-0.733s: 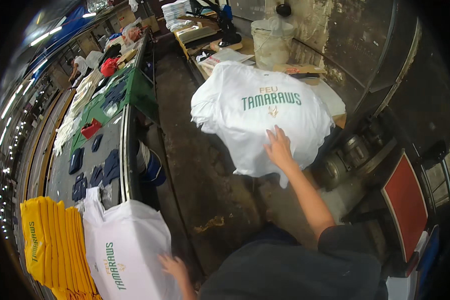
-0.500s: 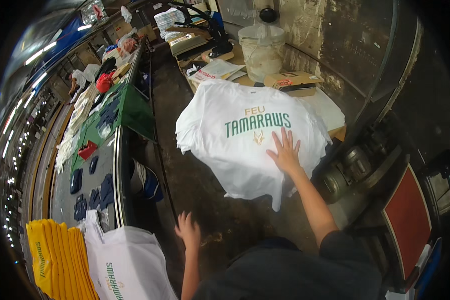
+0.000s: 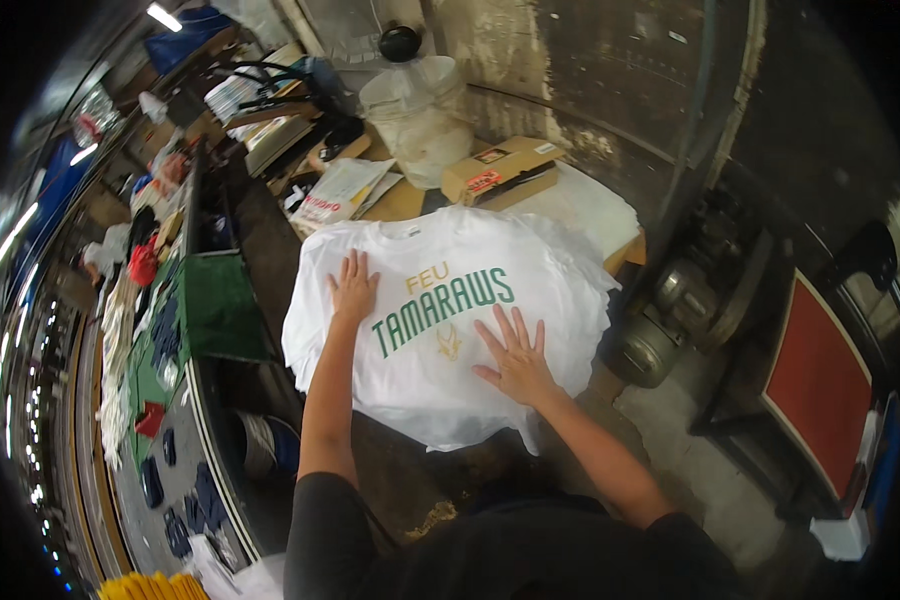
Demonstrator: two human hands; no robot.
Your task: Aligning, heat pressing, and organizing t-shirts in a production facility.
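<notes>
White T-shirts (image 3: 420, 385) lie layered in a pile in front of me, the top one face up with green and gold print on its chest. My left hand (image 3: 353, 287) rests flat near the left shoulder, fingers stretched out and holding nothing. On the lower right of the print, my right hand (image 3: 518, 360) lies spread, palm down on the cloth. The shirts' lower edges hang loosely over the near side of their support, which they mostly hide.
Behind the shirts are a cardboard box (image 3: 500, 170), a whitish bucket (image 3: 417, 120) and papers (image 3: 345, 192). A motor-like machine (image 3: 660, 320) and a red-topped stand (image 3: 820, 380) are on the right. Along the left runs a long table (image 3: 195, 420) with dark folded cloths; yellow shirts (image 3: 150, 587) show below.
My left hand has moved from beside the long table up onto the shirt. My right hand stays spread on the cloth. The view has turned right.
</notes>
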